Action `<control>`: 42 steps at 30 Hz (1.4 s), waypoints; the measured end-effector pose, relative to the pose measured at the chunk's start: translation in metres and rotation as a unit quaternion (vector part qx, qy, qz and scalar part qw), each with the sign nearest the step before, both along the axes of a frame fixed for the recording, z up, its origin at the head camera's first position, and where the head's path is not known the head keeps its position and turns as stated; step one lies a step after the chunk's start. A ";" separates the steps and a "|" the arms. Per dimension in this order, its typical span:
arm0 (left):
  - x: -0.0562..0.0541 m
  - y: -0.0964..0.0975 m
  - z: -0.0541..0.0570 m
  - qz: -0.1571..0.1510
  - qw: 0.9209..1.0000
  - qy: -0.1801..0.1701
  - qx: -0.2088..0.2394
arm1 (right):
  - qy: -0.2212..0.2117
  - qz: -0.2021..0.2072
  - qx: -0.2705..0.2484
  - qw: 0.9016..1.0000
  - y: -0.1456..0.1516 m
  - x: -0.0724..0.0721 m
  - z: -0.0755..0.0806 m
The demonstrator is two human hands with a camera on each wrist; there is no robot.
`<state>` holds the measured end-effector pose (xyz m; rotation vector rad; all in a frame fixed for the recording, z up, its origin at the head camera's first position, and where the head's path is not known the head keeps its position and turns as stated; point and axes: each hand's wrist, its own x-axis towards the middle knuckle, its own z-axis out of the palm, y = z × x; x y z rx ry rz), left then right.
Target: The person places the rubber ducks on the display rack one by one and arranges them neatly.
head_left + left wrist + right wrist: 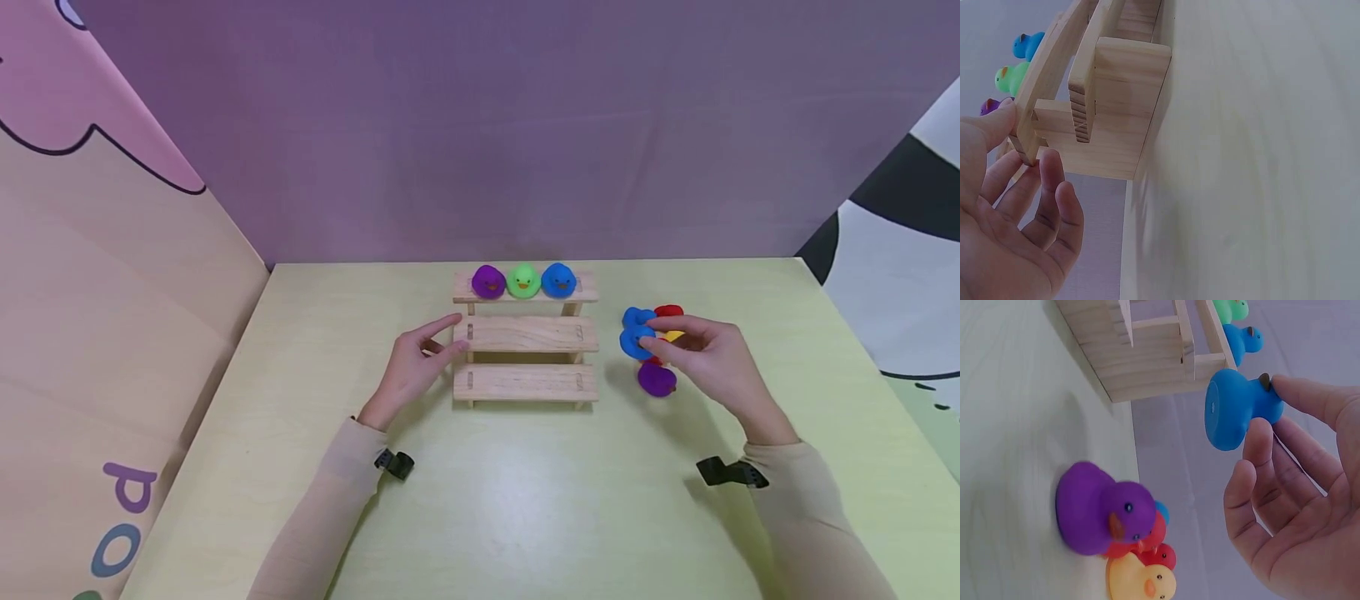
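Observation:
A three-step wooden stand (pixel 532 335) sits on the table. My left hand (pixel 411 362) pinches the left end of its middle step, thumb on top and fingertips at the underside in the left wrist view. My right hand (pixel 712 360) holds a blue rubber duck (pixel 1229 409) by its head, between thumb and fingertips, raised off the table to the right of the stand. On the top step stand a purple duck (pixel 488 282), a green duck (pixel 523 282) and a blue duck (pixel 558 281), side by side.
Below and behind the right hand, more ducks stand on the table: a purple one (pixel 1094 509), a yellow one (pixel 1132 578), red ones (pixel 1160 556) and another blue one (pixel 636 316). A purple backdrop (pixel 480 133) rises behind the table, with printed panels at both sides.

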<state>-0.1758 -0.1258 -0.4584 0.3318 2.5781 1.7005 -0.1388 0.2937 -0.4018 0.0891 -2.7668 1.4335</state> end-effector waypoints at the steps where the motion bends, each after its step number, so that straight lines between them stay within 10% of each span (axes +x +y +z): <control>1: 0.000 0.000 0.000 0.000 1.000 -0.001 -0.001 | -0.001 0.001 -0.004 1.000 -0.001 0.000 0.000; 42: 0.002 -0.003 0.000 0.007 1.000 0.001 -0.003 | 0.024 0.082 -0.051 0.995 -0.082 -0.020 0.013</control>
